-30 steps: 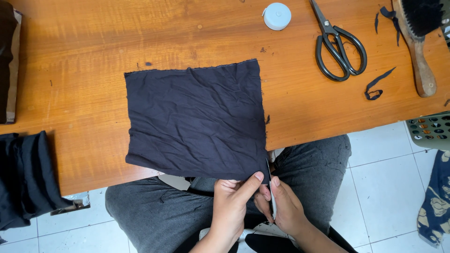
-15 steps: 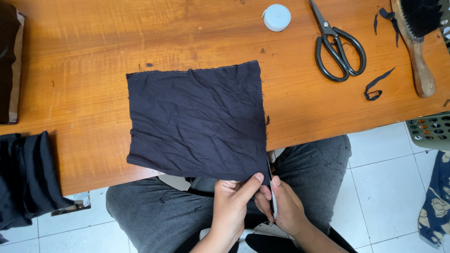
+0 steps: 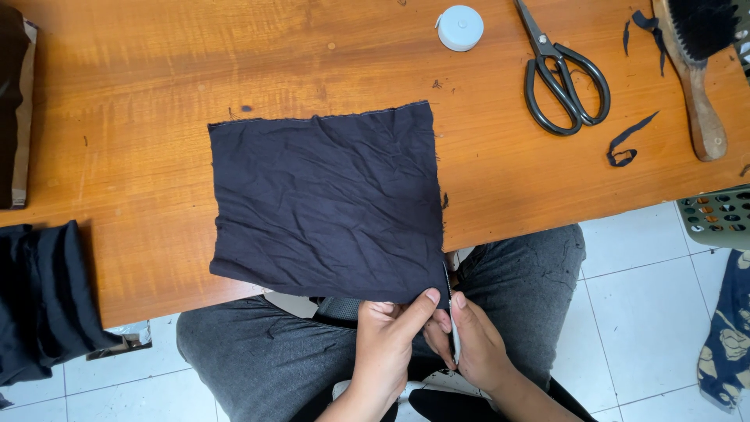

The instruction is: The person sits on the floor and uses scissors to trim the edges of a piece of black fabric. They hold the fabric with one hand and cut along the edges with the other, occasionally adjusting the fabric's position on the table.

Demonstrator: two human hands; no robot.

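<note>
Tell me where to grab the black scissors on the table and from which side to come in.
Take the scissors by the two looped handles, which lie toward the table's near edge and to the right. The closed blades point away toward the far edge, so come in from the near right side, where the wooden table is bare between the loops and a curled black fabric scrap. That likely keeps the fingers off the tips.

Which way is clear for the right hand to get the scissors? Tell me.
Probably yes. The scissors lie in the open on the table, up and right of the right hand, nothing between. But that hand pinches the dark cloth and must let go.
</note>
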